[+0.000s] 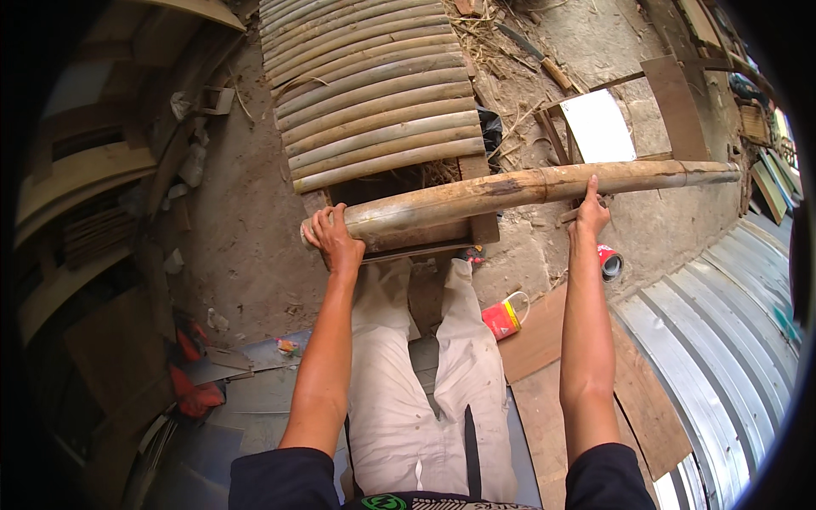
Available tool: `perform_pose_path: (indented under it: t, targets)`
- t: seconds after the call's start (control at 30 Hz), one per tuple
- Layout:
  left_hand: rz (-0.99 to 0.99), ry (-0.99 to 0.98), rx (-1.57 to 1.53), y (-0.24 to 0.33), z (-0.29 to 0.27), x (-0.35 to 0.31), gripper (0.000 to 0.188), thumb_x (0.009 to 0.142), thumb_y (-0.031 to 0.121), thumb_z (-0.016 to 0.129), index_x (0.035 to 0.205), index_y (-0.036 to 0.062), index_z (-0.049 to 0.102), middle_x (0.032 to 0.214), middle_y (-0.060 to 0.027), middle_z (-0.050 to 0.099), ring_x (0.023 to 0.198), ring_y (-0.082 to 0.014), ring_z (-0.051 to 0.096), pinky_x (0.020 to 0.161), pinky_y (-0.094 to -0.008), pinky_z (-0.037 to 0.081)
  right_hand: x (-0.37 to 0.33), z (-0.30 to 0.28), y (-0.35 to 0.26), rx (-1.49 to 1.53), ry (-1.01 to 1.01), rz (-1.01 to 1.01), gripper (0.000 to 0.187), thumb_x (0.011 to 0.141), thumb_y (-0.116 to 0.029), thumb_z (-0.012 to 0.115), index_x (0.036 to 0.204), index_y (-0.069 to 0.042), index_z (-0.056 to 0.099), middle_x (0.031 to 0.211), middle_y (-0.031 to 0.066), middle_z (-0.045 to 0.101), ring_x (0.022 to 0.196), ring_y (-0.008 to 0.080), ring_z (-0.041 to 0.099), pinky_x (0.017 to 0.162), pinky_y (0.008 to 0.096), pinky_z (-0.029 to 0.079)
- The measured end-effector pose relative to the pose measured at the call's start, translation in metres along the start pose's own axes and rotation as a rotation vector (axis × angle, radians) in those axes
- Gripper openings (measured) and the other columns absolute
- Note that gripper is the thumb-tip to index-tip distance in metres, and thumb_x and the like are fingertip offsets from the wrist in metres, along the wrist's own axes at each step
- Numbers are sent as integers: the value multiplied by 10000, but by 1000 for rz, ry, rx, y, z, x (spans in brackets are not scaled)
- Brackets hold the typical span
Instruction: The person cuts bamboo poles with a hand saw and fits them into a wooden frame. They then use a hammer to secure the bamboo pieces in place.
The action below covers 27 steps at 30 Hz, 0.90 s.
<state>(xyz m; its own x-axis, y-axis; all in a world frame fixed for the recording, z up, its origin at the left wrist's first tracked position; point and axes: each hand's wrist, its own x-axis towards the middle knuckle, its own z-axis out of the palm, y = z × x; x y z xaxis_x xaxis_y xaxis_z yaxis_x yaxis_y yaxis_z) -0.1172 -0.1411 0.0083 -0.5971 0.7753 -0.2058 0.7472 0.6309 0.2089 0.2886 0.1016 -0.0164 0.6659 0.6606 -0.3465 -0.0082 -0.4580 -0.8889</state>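
Observation:
A long, thick bamboo pole (476,197) lies crosswise in front of me, its right part reaching out past my right arm. My left hand (336,240) is wrapped over the pole near its left end. Under the pole's middle right part, my right hand (591,212) grips it from the near side, with one finger up along it. Beyond is a wooden frame (484,223) topped with a row of bamboo slats (382,119). The pole passes above the frame's near, uncovered end; whether it touches the wood I cannot tell.
A knife (534,53) lies among shavings at the far right. Nearer sit a red pail (501,320), a red tape roll (609,263) and brown boards (544,340). Corrugated metal sheet (722,314) spreads along the right. A white panel (597,127) rests on a wooden frame behind the pole.

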Motion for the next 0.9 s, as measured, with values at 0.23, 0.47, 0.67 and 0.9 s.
perform_pose_path:
  t: [0.23,0.47,0.67,0.9]
  targets:
    - [32,43,-16,-2,3,-1,694,578,-35,707,1236,123,557,1274,-112,488,1348,-337,353,1181,-594,71,-3,1,-7,-140,40,46,720,795,-380,834,1152,173,542,1137,213,655,989,227,650,867,347,530]
    - [20,41,-20,-2,4,-1,671,595,-27,703,1233,128,563,1275,-108,492,1345,-335,356,1179,-597,71,-9,1,-13,-133,52,30,757,775,-391,844,1161,179,530,1131,224,657,971,246,660,873,348,527]
    - [23,44,-18,-3,4,-2,675,588,-28,705,1229,139,574,1271,-99,502,1339,-332,364,1175,-601,69,-6,3,-8,-149,90,5,687,763,-331,850,1136,168,562,1095,209,665,937,254,666,841,352,540]
    - [17,45,-23,-2,3,-1,673,577,-41,692,1219,128,577,1262,-103,510,1337,-331,370,1172,-599,66,-4,6,-3,-38,136,13,604,748,-257,864,1145,111,598,1077,181,672,881,227,670,796,343,553]
